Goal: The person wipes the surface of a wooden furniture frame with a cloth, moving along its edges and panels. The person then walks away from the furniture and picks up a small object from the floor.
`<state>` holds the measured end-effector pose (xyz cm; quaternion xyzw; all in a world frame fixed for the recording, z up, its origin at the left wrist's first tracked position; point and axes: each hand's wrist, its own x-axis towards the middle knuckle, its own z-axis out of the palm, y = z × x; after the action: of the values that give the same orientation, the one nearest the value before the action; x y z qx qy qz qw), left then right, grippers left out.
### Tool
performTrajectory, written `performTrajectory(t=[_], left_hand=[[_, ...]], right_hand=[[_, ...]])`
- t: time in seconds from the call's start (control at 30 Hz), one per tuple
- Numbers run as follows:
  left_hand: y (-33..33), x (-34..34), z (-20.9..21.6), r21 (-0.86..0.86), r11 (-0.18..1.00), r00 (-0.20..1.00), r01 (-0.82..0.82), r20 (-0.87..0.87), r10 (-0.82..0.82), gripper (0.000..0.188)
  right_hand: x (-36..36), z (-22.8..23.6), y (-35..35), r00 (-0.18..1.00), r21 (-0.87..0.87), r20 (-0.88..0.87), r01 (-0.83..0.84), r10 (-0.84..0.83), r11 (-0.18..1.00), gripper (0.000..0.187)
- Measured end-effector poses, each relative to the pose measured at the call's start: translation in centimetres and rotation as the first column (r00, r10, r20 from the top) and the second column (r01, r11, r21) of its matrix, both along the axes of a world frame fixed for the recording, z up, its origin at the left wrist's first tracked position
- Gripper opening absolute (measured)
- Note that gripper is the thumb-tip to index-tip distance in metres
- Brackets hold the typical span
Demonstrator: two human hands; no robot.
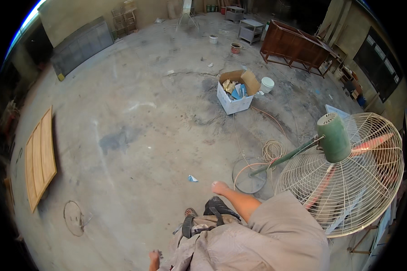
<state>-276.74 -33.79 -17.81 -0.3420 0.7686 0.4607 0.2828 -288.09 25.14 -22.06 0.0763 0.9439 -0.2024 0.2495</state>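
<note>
My right hand (220, 187) is held out over the concrete floor, its fingers curled in and nothing seen in them. A small blue-and-white scrap (192, 178) lies on the floor a little to its left. At the lower edge, my left hand (154, 255) hangs low beside my clothes; it is small and blurred, so its finger position does not show clearly. Neither hand touches any object that I can make out. To the right of my right arm stands a large green pedestal fan (333, 137) with a round wire cage.
A cardboard box (234, 106) with scraps stands ahead, beside a white bucket (267, 85). A coiled hose (274, 150) lies by the fan's round base (249, 180). A wooden panel (40, 158) leans at the left. A brown wooden frame cabinet (294, 47) stands at the far right.
</note>
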Motion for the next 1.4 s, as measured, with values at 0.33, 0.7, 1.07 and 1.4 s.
performTrajectory(t=[0.33,0.7,1.07,1.4], left_hand=[[7.1,-55.1,6.7,-0.001,0.997,0.848,0.078,-0.526,-0.066,0.034],[27.8,-54.9,0.0,-0.046,0.642,0.640,0.766,0.154,-0.753,0.033],[40.1,-104.9,3.4,-0.484,0.605,0.369,0.633,-0.498,-0.785,0.023],[92.3,-136.0,47.4,-0.700,0.279,-0.675,0.657,-0.711,-0.195,0.016]], right_hand=[[19.5,-9.5,15.0,0.852,0.148,0.497,0.103,-0.164,0.984,0.029],[-48.5,5.9,26.3,0.812,-0.370,-0.208,0.451,-0.545,0.813,0.035],[-64.3,1.0,40.4,0.653,-0.296,-0.145,0.689,-0.744,0.662,0.037],[-48.7,-0.9,45.6,0.735,0.034,0.659,0.184,-0.160,0.982,0.022]])
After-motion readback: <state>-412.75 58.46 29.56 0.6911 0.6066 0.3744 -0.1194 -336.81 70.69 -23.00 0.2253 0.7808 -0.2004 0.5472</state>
